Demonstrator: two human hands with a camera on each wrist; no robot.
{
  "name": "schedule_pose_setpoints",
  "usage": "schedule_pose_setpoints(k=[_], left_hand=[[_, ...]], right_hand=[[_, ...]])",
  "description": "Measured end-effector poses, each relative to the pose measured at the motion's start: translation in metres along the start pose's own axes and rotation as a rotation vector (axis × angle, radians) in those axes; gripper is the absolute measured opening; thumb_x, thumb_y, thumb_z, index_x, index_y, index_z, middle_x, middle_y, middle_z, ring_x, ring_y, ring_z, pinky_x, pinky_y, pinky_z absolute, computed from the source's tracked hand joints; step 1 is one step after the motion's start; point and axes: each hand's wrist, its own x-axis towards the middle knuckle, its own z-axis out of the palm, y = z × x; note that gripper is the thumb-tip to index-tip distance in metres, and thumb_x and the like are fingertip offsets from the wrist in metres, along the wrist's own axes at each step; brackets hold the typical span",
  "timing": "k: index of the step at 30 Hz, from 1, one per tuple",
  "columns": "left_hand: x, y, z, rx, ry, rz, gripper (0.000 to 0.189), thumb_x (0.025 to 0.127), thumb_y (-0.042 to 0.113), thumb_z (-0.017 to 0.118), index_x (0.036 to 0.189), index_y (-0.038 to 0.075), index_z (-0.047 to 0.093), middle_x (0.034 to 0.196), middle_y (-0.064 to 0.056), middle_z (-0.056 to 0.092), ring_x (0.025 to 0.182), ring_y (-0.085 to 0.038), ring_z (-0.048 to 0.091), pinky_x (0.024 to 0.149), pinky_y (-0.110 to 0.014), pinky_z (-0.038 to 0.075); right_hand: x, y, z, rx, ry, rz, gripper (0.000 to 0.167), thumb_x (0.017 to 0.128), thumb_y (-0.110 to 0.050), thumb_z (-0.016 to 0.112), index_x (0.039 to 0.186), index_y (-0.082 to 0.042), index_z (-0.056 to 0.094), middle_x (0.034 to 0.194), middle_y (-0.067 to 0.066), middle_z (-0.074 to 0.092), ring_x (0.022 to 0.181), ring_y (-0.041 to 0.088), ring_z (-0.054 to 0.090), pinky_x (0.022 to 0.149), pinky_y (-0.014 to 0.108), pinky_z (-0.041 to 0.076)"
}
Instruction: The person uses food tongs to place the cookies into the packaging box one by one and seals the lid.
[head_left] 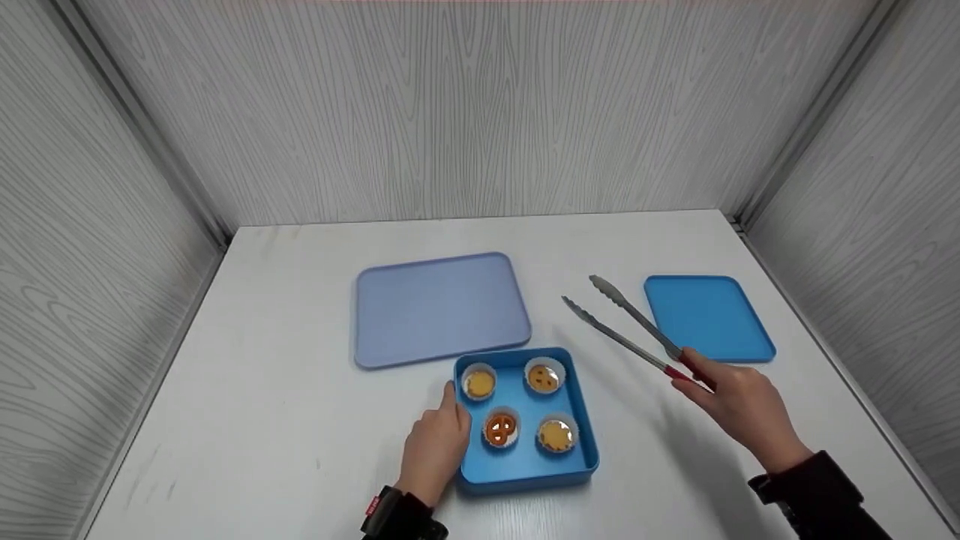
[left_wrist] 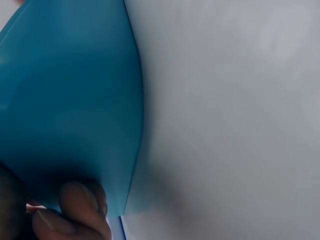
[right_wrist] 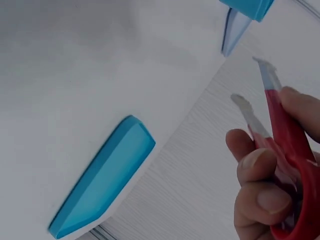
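My left hand holds the left wall of a square blue box; in the left wrist view its fingertips lie against the box's side. Inside stand several small treats in white paper cups: yellow ones, a round one with dark dots and a brown pretzel-shaped one. To the right, my right hand grips metal tongs by their red handles. The tongs are spread above the table, pointing up and left, with nothing between their tips.
A flat lavender tray lies behind the box, close to its back edge. Farther right is a smaller blue tray, just beyond my right hand. Grey wood-grain panels enclose the white table at the back and sides.
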Motion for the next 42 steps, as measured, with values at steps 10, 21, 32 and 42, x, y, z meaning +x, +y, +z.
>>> schedule_pose_setpoints(k=[10, 21, 32, 42], left_hand=[[0.000, 0.002, -0.002, 0.019, -0.011, 0.004, 0.054, 0.107, 0.024, 0.045, 0.151, -0.007, 0.042, 0.060, -0.007, 0.053, 0.055, -0.020, 0.053, 0.057, -0.039, 0.044], [0.000, 0.002, -0.002, 0.027, 0.017, 0.035, 0.053, 0.107, 0.023, 0.047, 0.149, -0.008, 0.044, 0.066, -0.013, 0.061, 0.057, -0.021, 0.059, 0.058, -0.044, 0.049], [-0.001, 0.002, -0.004, 0.022, 0.001, 0.023, 0.054, 0.108, 0.023, 0.044, 0.151, -0.009, 0.041, 0.059, -0.008, 0.052, 0.054, -0.020, 0.053, 0.054, -0.039, 0.041], [0.000, 0.003, -0.004, 0.023, -0.008, 0.008, 0.054, 0.108, 0.024, 0.043, 0.151, -0.008, 0.041, 0.068, -0.015, 0.062, 0.060, -0.023, 0.061, 0.060, -0.045, 0.049]], right_hand=[[-0.002, -0.008, 0.027, 0.013, -0.080, 0.147, 0.033, 0.083, -0.016, 0.085, 0.110, -0.003, 0.070, 0.072, 0.011, 0.069, 0.053, 0.020, 0.058, 0.047, 0.036, 0.043], [-0.005, -0.017, 0.048, -0.010, -0.149, 0.200, 0.026, 0.085, -0.015, 0.083, 0.098, -0.004, 0.063, 0.063, 0.006, 0.060, 0.048, 0.015, 0.047, 0.044, 0.032, 0.037], [-0.003, -0.033, 0.057, -0.075, -0.271, 0.199, 0.037, 0.090, -0.022, 0.079, 0.115, 0.000, 0.063, 0.060, 0.005, 0.057, 0.045, 0.014, 0.046, 0.042, 0.032, 0.037], [-0.006, -0.036, 0.067, -0.137, -0.432, 0.230, 0.069, 0.088, -0.033, 0.079, 0.141, 0.002, 0.053, 0.051, 0.000, 0.044, 0.045, 0.014, 0.044, 0.042, 0.033, 0.036]])
